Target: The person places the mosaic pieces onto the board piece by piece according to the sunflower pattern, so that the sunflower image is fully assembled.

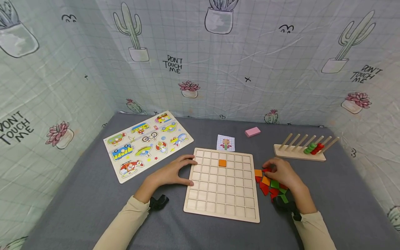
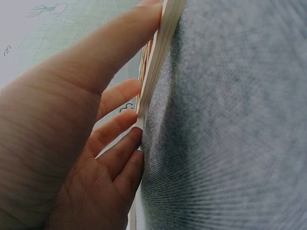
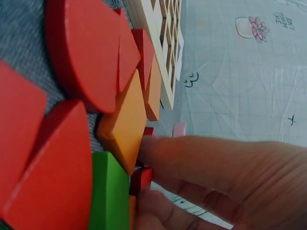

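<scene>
A wooden grid board (image 1: 206,198) lies at the middle of the table, with one orange square (image 1: 222,163) in an upper cell. My left hand (image 1: 170,173) touches the board's left edge, thumb and fingers spread apart; the left wrist view shows its fingertips (image 2: 129,120) against that edge. Right of the board lies a loose pile of red, orange and green blocks, a green block (image 1: 274,184) among them. Over the far side of this pile, my right hand (image 1: 282,172) pinches a small red block (image 3: 141,180) between thumb and fingers, its shape partly hidden.
A patterned card (image 1: 225,143) lies just beyond the board, and a pink block (image 1: 252,132) farther right. A picture puzzle (image 1: 148,146) lies at left. At right stands a peg rack (image 1: 300,152) with green and red beads. Printed cloth (image 1: 212,69) walls the table.
</scene>
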### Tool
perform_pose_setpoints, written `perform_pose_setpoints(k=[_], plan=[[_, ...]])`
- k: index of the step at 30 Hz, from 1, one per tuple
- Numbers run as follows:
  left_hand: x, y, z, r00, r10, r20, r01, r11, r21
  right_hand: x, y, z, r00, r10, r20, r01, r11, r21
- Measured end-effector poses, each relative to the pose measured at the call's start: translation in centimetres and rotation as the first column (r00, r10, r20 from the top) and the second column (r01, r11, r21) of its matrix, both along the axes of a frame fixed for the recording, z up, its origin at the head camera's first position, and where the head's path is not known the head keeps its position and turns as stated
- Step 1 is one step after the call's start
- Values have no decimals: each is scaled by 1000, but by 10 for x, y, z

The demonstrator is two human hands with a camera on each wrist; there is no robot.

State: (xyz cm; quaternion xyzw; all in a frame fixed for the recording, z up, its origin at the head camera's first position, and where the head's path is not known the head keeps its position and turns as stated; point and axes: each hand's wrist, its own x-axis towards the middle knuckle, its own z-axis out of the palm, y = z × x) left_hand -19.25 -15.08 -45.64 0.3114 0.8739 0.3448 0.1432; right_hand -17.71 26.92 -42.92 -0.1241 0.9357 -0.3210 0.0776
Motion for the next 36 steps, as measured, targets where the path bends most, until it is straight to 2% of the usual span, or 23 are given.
perform_pose_setpoints(k=[6,12,20,36], plan=[[0,0,2,1000,2,10,-2,1000,-4,-2,0,0,1000,2,0,-2,1000,18],[0,0,0,1000,5,2,-5,1000,-1,-3,-2,-1,1000,-17,-4,17,1000,20],[0,0,-1,1000,-5,-5,5,1000,3,-1,-8,2,998,-30,-46,31,999,20],[0,0,0,1000,-4,-4,4,1000,10,-7,-43,6,994,71,-84,-70,997,8]])
